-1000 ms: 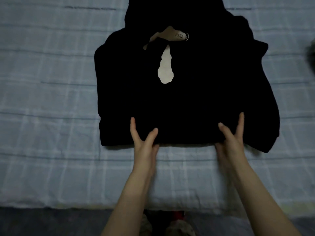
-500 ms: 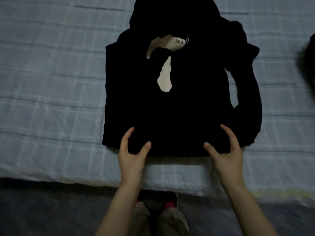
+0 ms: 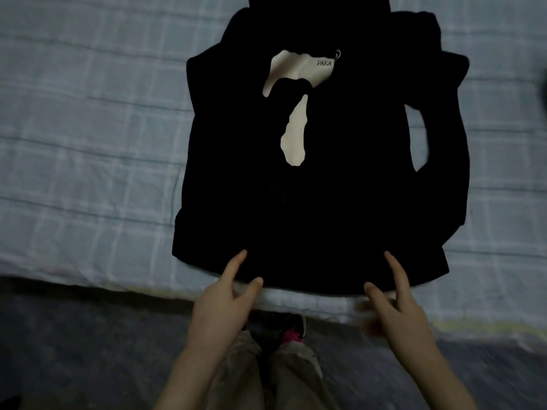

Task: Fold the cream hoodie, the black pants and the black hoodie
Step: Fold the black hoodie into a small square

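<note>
A black hoodie (image 3: pixel 325 202) lies flat on the bed, its lower hem close to the bed's near edge. Its right sleeve (image 3: pixel 444 161) loops down along the right side. Cream fabric (image 3: pixel 299 66) with a small label, and a second cream patch (image 3: pixel 294 134), show through gaps near the neck; I cannot tell whether this is a separate garment. My left hand (image 3: pixel 225 300) touches the hem with forefinger and thumb stretched out. My right hand (image 3: pixel 396 303) does the same further right. The other fingers are hidden or blurred.
The bed has a pale blue checked sheet (image 3: pixel 88 143), and its near edge (image 3: pixel 118 288) runs across the view. Below it is dark floor (image 3: pixel 74 350) with my legs and shoes (image 3: pixel 281 335). A dark object (image 3: pixel 544 90) shows at the right border.
The hoodie has slid towards me, so its hem now lies near the bed's edge. The right sleeve has separated into a loop. Both hands drew back with the hem.
</note>
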Demonstrator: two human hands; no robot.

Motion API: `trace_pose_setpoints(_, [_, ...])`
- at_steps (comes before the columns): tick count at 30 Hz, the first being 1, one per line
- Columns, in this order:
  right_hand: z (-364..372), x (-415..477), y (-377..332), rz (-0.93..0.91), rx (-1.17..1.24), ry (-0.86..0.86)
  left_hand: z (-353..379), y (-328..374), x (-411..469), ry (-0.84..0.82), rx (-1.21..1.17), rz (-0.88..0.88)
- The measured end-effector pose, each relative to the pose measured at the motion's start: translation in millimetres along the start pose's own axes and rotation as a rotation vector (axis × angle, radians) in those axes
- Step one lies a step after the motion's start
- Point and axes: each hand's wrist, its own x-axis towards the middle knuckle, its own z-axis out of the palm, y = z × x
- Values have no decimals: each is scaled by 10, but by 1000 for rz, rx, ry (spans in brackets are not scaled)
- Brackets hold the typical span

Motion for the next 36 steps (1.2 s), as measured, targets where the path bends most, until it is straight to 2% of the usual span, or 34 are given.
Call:
trace_pose_setpoints(1, [-42, 5, -104, -33, -202, 17, -56, 69, 11, 95, 166, 87])
trace_pose_setpoints(2, [-34, 56, -219, -94, -339, 88, -92, 185, 64, 210, 216, 202])
trace_pose_setpoints(4, [124, 278, -529, -263, -321, 257, -91, 471, 308, 369, 212, 458])
trace_pose_setpoints(6, [349, 627, -780, -450, -316, 295, -14, 681, 717, 418, 368, 652])
trace_pose_setpoints(8, [542, 1039, -834, -567, -571, 239, 74, 740, 1116, 391, 581, 658])
trace_pose_setpoints(11, [689, 1494, -565, -514, -887, 178, 277, 561, 1464, 308, 741, 620])
trace_pose_setpoints(17, [769, 1650, -328, -523, -946, 188, 428, 349, 1643, 326, 742, 664])
trace_pose_setpoints(20, [787, 1567, -491, -482, -854, 187, 319, 482, 1549, 265, 627, 674])
trace_pose_setpoints(23, [963, 1450, -880, -542, -617, 174, -97, 552, 1548, 231, 280, 802])
trace_pose_setpoints(25, [1196, 1412, -1221, -625, -539, 179, -488, 546, 1718, 386, 162, 848])
trace_pose_setpoints(27, [1482, 1426, -1549, -672, -503, 164, -872, 522, 2019, 513, 120, 724])
trace_pose_setpoints(28, [1630, 1461, -1699, -682, -486, 155, -1040, 517, 2186, 503, 68, 629])
trace_pose_setpoints(31, [2031, 1683, -1985, -662, -516, 158, -1390, 503, 2662, 315, -192, 453])
trace_pose_setpoints(36, [2400, 2103, -1857, -476, -793, 172, -1676, 487, 3288, 156, -382, 474])
